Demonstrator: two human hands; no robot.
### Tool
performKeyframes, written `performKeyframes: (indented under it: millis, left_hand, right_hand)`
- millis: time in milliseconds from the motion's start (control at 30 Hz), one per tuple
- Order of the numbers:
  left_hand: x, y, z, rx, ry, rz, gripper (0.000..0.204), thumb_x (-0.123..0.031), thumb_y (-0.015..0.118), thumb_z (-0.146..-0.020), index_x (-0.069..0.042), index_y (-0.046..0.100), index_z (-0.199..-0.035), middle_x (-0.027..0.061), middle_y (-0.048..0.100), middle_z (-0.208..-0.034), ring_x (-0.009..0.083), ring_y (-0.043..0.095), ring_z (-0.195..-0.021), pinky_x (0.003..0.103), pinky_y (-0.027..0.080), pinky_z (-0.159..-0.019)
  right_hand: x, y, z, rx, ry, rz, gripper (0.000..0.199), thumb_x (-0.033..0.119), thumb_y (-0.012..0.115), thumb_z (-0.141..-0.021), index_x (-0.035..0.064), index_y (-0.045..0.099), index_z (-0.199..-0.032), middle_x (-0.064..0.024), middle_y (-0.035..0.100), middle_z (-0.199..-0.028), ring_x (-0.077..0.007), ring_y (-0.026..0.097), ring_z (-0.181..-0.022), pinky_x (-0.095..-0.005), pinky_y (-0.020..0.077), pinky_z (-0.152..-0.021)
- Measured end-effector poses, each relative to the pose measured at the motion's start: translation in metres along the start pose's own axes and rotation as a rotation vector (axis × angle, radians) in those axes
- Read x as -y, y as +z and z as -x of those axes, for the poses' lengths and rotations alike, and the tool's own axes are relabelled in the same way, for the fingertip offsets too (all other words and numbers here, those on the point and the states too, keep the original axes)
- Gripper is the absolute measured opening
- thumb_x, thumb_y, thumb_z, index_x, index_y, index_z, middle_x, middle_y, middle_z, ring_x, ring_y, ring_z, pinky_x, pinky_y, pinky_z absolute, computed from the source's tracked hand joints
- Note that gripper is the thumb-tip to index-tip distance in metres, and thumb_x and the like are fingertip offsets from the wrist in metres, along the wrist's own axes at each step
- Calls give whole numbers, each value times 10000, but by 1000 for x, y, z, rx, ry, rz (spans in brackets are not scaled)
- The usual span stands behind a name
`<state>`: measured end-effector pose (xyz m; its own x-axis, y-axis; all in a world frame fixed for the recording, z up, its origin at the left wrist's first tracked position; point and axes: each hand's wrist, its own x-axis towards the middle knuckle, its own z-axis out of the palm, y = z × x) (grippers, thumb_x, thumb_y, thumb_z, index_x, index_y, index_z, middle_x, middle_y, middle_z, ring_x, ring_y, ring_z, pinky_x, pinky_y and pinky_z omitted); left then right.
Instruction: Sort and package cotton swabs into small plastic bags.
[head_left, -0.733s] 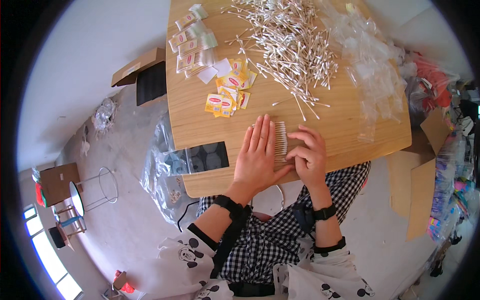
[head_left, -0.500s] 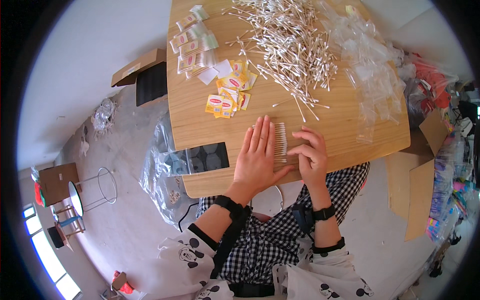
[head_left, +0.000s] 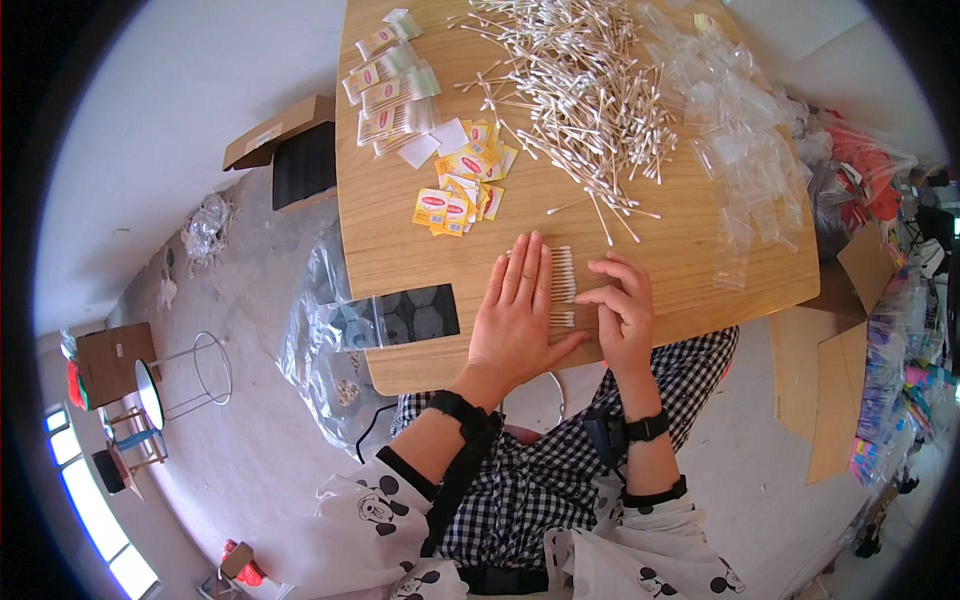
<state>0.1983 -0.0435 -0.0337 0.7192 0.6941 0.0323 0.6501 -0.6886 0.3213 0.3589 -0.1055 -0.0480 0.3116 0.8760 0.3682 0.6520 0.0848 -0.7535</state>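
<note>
My left hand [head_left: 512, 315] lies flat, fingers stretched out, over a row of cotton swabs [head_left: 562, 275] near the table's front edge. The swabs lie side by side, and their right part shows between my two hands; the rest is hidden under the left palm. Just right of the row is my right hand [head_left: 624, 305], its fingers bent and somewhat apart, fingertips at the swabs' side. Nothing shows in its grasp. Beyond both hands spreads a large heap of loose cotton swabs [head_left: 585, 95], a few strays at its near edge.
Yellow-and-white cards [head_left: 455, 200] lie left of the heap, with filled swab packets [head_left: 395, 95] behind them. Clear plastic bags [head_left: 745, 150] cover the table's right side. A dark rectangular opening [head_left: 420, 312] is left of my left hand. Cardboard boxes [head_left: 845, 370] stand on the floor.
Hardly anything differs. My left hand stays flat on the swabs and my right hand keeps its place beside them; the view has shifted very slightly.
</note>
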Motion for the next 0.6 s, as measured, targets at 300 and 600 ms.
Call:
performKeyframes:
  millis: [300, 600]
  left_hand:
    - [0, 2, 0, -2, -6, 15, 1093, -686, 580, -838, 115, 247, -1501, 253, 212, -1604, 343, 171, -1516, 451, 149, -1233]
    - [1, 1, 0, -15, 3, 21, 1089, -674, 593, -834, 112, 246, -1503, 255, 216, -1602, 345, 171, -1515, 454, 149, -1233]
  right_hand:
    - [2, 0, -2, 15, -20, 56, 177, -48, 589, -736, 84, 706, -730, -81, 671, -1095, -323, 576, -1173, -423, 440, -977]
    - [3, 1, -3, -1, -7, 31, 186, -68, 576, -742, 62, 691, -810, -102, 663, -1095, -332, 583, -1152, -434, 443, -971]
